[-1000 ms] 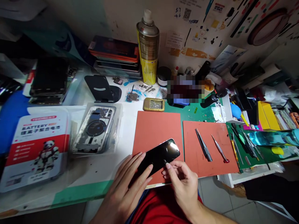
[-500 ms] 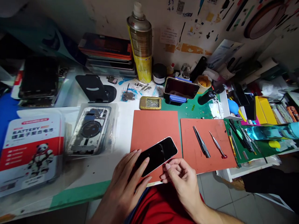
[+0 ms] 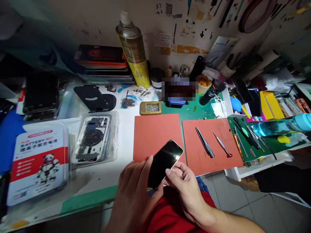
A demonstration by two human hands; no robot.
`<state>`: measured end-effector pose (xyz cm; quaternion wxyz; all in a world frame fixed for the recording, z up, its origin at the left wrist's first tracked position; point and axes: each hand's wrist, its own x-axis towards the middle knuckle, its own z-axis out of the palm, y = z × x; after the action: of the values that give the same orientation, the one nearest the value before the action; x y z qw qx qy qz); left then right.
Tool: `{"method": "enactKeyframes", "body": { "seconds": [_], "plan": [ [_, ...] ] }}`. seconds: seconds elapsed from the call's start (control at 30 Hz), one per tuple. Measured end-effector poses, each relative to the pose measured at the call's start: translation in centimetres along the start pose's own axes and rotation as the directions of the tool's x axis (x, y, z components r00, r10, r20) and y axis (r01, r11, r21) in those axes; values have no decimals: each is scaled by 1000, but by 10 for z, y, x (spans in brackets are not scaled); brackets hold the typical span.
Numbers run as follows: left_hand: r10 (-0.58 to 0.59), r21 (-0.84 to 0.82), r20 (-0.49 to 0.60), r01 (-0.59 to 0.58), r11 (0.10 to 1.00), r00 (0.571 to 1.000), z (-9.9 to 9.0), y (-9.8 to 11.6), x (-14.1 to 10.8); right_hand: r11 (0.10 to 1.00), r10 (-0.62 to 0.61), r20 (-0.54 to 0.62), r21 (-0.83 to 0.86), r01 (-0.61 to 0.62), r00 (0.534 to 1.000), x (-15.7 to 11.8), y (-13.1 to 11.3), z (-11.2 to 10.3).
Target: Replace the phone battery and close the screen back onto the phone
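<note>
A smartphone [image 3: 164, 161] with a dark, glossy screen faces up at the front edge of the left orange mat [image 3: 155, 129], tilted and partly over it. My left hand [image 3: 136, 184] is closed around its left edge, the fingers along the side and the thumb at the lower end. At the right edge my right hand [image 3: 182, 181] pinches the phone between thumb and fingers. Some of the right fingertips are hidden beneath the phone. On the right orange mat [image 3: 218, 161] lie tweezers [image 3: 204, 142] and a small screwdriver [image 3: 222, 144].
An opened phone body [image 3: 93, 139] in clear plastic and a battery box [image 3: 40, 161] are at left. A spray can [image 3: 134, 48] stands behind the mats beside a small tin [image 3: 150, 107]. A water bottle [image 3: 282, 127] lies at right near several tools.
The phone has turned steeper and its right side has come up. My right hand has closed on its edge, and my left fingers have moved off the screen to its side.
</note>
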<state>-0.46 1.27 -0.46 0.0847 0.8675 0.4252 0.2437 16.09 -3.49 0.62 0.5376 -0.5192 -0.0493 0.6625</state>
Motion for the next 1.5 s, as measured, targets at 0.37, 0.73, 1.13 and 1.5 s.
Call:
{"method": "enactKeyframes", "body": {
  "seconds": [0.37,0.73,1.13,1.5],
  "plan": [
    [-423,-813,573,554,-180,702,9,24,-8,995,72,245,-85,-52,967,-11,-18,-26],
    [-511,-678,686,199,-708,518,28,75,11,403,-398,224,-828,389,890,-31,-12,-68],
    [-552,-777,566,172,-606,612,44,82,6,34,-467,407,-879,475,785,-33,-11,-74],
    [-545,-777,581,213,-593,604,47,80,-1,85,-503,332,-900,427,798,-30,-9,-61]
  ]
}}
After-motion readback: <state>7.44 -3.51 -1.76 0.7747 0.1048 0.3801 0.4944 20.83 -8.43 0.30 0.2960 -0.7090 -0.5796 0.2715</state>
